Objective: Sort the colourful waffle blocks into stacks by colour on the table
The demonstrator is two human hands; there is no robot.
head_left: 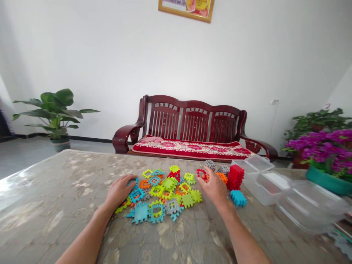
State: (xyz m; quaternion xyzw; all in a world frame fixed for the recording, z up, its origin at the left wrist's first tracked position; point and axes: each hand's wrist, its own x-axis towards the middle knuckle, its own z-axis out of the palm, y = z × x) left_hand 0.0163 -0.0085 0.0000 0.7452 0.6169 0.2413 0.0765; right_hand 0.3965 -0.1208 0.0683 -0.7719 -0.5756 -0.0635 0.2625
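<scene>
Flat plastic pieces with notched edges, in blue, green, orange, grey and red, lie in a loose pile on the patterned table. My left hand rests at the pile's left edge, its fingers closed on a blue piece. My right hand is right of the pile, thumb and fingers round a red piece. Beside it are a tall red stack, a blue stack, orange pieces and grey stacks.
Clear plastic boxes and a clear container stand on the right, near purple flowers in a teal pot. Beyond the table is a dark red wooden bench. A potted plant stands on the floor at the left.
</scene>
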